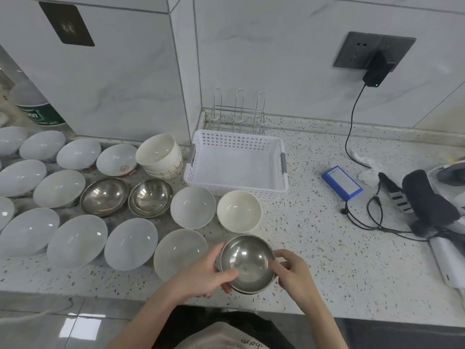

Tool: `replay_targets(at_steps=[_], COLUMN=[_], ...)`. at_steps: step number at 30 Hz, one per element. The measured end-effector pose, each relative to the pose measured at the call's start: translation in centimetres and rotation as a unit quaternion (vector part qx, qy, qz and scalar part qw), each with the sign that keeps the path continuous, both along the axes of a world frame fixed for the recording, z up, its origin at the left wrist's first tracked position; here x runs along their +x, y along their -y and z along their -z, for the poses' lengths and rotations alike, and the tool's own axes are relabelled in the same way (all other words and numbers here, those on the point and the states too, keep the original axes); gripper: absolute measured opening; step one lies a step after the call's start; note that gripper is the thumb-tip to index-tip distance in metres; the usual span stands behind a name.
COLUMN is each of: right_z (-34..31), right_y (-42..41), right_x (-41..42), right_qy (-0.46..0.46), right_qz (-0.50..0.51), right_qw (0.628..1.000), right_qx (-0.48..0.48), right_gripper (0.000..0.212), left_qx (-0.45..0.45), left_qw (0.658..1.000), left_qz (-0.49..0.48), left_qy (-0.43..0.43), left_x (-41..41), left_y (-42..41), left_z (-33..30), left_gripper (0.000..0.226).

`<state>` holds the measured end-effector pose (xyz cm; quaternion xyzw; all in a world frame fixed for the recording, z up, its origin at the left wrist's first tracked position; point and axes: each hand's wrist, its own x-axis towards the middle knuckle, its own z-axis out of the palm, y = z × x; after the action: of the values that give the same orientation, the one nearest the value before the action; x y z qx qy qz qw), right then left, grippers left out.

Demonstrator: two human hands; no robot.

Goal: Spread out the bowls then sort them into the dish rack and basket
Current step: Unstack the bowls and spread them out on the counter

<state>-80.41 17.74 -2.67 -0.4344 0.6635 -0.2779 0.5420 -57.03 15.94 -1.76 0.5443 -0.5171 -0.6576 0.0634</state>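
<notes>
Near the counter's front edge I hold a stack of steel bowls (247, 263) between both hands. My left hand (206, 273) grips its left rim, and my right hand (292, 270) pinches its right rim. Several white bowls (130, 244) lie spread over the counter to the left. Two more steel bowls (104, 196) sit among them, with a nested stack of cream bowls (159, 156) behind. The white plastic basket (236, 144) stands empty behind a cream bowl (239, 210). The wire dish rack (237, 114) stands empty behind the basket, in the corner.
A blue battery pack (342, 182), black cables (362, 217) and a dark strap with a white device (432, 202) lie on the right of the counter. A charger (377, 71) is plugged into the wall socket. A green-labelled bottle (37, 107) stands at the far left.
</notes>
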Motion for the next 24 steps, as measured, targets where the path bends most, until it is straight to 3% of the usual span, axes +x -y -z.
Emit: replay_targets(at_steps=[6, 17, 24], right_z=[1.3, 2.4, 2.7], right_y=[0.0, 0.0, 0.0], right_x=[0.6, 1.7, 2.6], right_qy=[-0.038, -0.025, -0.046], right_qz=[-0.022, -0.023, -0.026], right_qw=[0.999, 0.999, 0.998], right_qx=[0.021, 0.029, 0.018], right_gripper=[0.010, 0.010, 0.008], left_qx=[-0.087, -0.173, -0.231], left_qw=[0.986, 0.955, 0.932], left_qz=[0.040, -0.009, 0.014], left_qy=[0.135, 0.240, 0.278], left_x=[-0.1, 0.2, 0.0], left_y=[-0.6, -1.8, -1.7], left_z=[0.7, 1.6, 2.1], left_gripper=[0.108, 0.088, 0.073])
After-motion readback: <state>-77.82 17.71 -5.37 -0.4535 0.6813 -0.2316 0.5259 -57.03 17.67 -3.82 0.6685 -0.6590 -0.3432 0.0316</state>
